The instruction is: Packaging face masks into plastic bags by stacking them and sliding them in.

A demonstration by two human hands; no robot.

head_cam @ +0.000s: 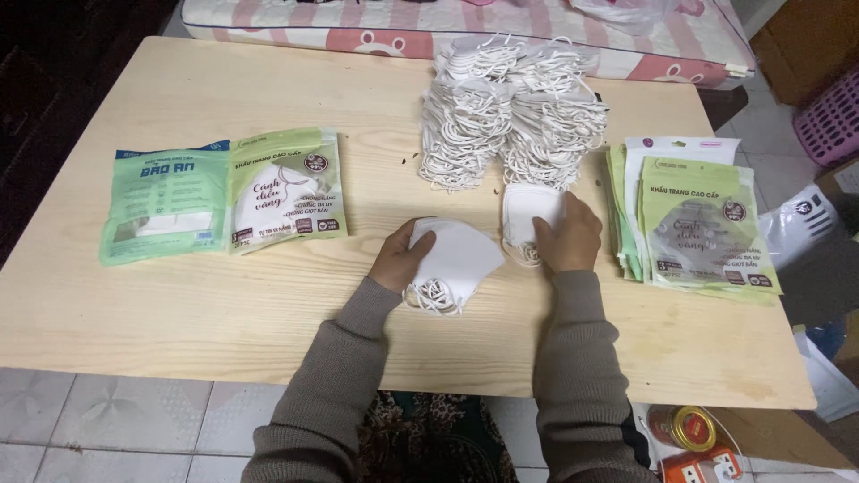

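Note:
My left hand point(401, 257) holds a folded white face mask point(458, 261) flat on the wooden table point(224, 304), its ear loops bunched at the near edge. My right hand point(567, 236) rests on another white mask point(524, 215) just below a tall heap of white masks point(510, 112) at the table's far middle. The two hands are close together near the table's centre.
Two filled green mask packets point(165, 204) point(286, 190) lie at the left. A stack of empty green and clear packets point(698, 219) sits at the right edge. A pink striped mattress point(376, 22) is beyond the table; a can point(684, 427) and a pink basket point(832, 116) are on the floor.

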